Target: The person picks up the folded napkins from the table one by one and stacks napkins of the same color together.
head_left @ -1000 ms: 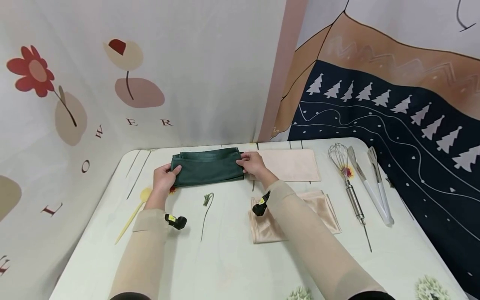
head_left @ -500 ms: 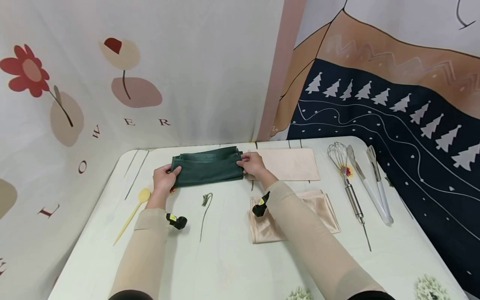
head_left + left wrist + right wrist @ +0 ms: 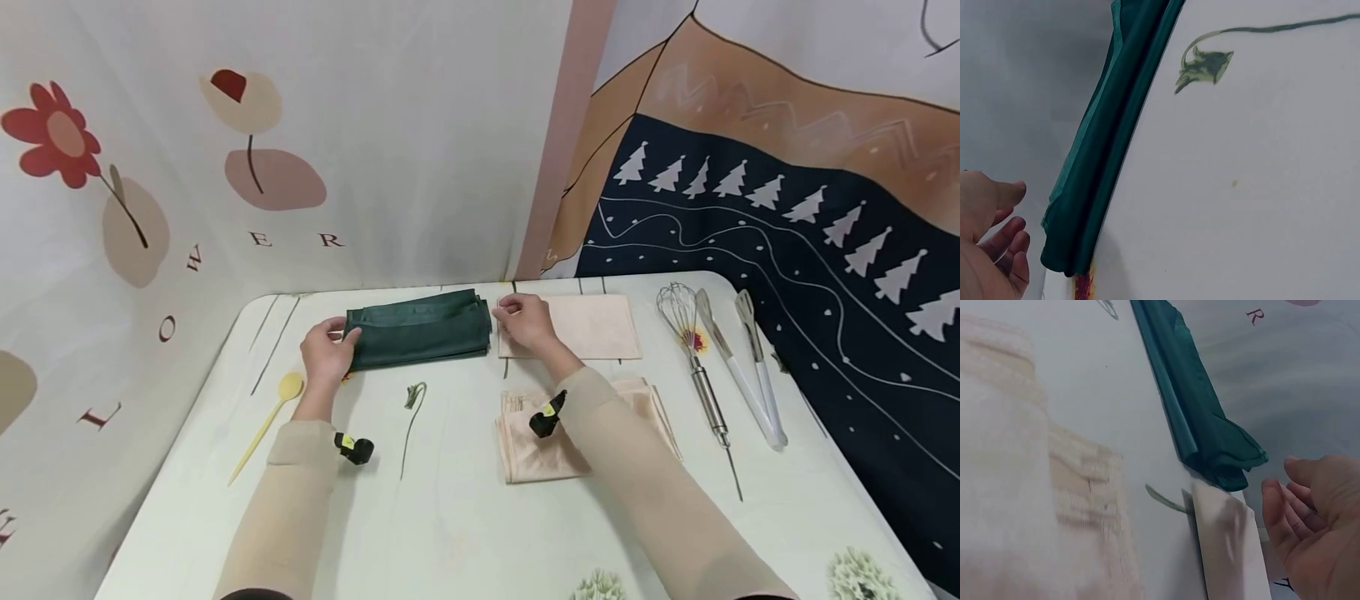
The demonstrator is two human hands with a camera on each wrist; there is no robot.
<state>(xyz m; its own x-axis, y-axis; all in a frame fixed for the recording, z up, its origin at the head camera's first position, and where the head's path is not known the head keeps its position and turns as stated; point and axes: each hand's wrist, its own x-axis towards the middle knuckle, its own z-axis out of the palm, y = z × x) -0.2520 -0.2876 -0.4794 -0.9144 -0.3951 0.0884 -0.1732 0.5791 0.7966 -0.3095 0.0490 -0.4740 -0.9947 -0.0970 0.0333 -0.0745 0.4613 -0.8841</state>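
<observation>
A folded dark green satin cloth point(image 3: 420, 332) lies at the back of the table. My left hand point(image 3: 327, 352) is at its left end; in the left wrist view the loosely bent fingers point(image 3: 1002, 240) stand a little apart from the cloth's end. Past the other end is my right hand point(image 3: 527, 323), its fingers relaxed and holding nothing. It hovers over the left part of a flat, folded pale pink cloth point(image 3: 596, 327). In the right wrist view a gap shows between these fingertips point(image 3: 1270, 487) and the green cloth point(image 3: 1200, 412).
A shinier folded peach cloth point(image 3: 540, 454) lies partly under my right forearm. On the right are a whisk point(image 3: 705, 400) and two white-handled utensils, one of them tongs-like point(image 3: 761, 375). A yellow spoon point(image 3: 266, 425) lies at left. Patterned curtains point(image 3: 420, 150) rise behind the table.
My right hand has let go of the green cloth's right end and moved right, over the pink cloth. The left hand has loosened and shifted slightly left. The green cloth stays in place.
</observation>
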